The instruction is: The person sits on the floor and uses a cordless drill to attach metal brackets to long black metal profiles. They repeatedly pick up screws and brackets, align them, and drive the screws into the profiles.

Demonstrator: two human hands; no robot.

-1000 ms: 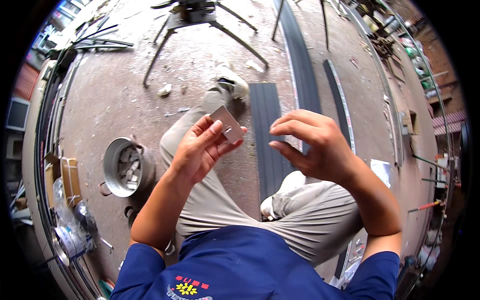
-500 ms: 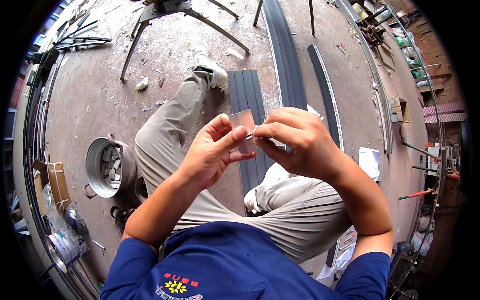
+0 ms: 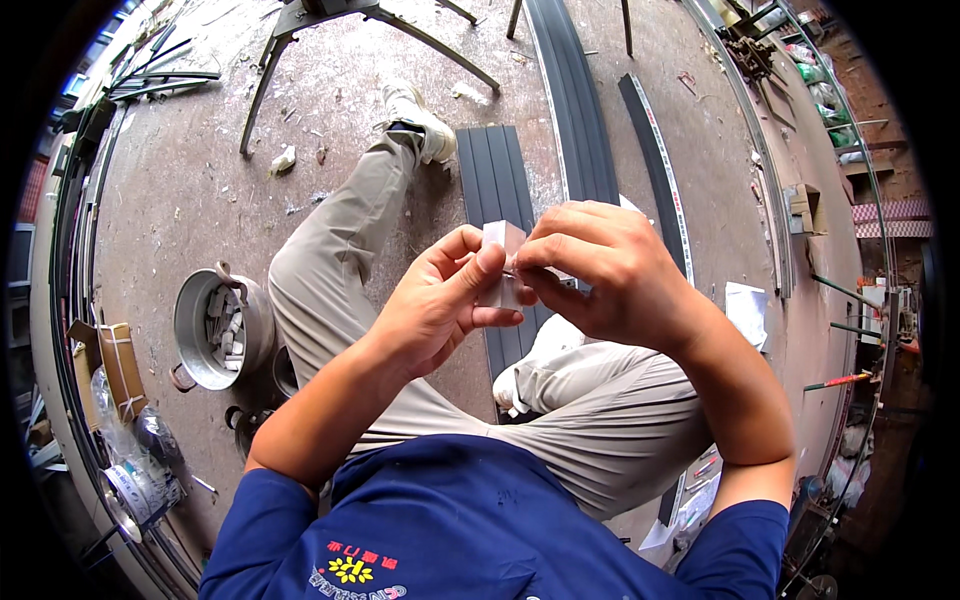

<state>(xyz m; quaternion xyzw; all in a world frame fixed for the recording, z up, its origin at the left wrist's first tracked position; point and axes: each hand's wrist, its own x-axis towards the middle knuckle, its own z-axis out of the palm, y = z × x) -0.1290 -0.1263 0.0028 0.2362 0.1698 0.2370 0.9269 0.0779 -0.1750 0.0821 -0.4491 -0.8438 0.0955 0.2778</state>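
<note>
1. The left hand [image 3: 435, 310] is closing its thumb and forefinger on a small thin plate [image 3: 499, 239], with its lower fingers curling beneath
2. The right hand [image 3: 612, 268] is bringing thumb and forefinger to the middle of that plate; the tips are overlapping it, so how tightly they are closing, and on what, I cannot tell
3. The plate is standing between the two hands, in front of the lap, its upper corner showing pale above the left thumb
4. Grey trousers [image 3: 335, 255] are spreading to both sides beneath the forearms
5. On the floor to the left, a metal pot [image 3: 260, 335] is holding a loose heap of small pale blocks [image 3: 226, 325], its two handles sticking out at the rim
6. Beyond the pot to the left, a cardboard box [image 3: 122, 365] is standing near a clear plastic bag [image 3: 113, 412]; what these two are containing I cannot tell
7. Ahead, a short dark grooved panel [image 3: 492, 170] is lying beside a longer dark panel [image 3: 575, 100]
8. Farther right, another cardboard box [image 3: 806, 210] is resting near the edge of the floor
9. At the far end, a metal stand [image 3: 322, 12] is spreading its legs
</note>
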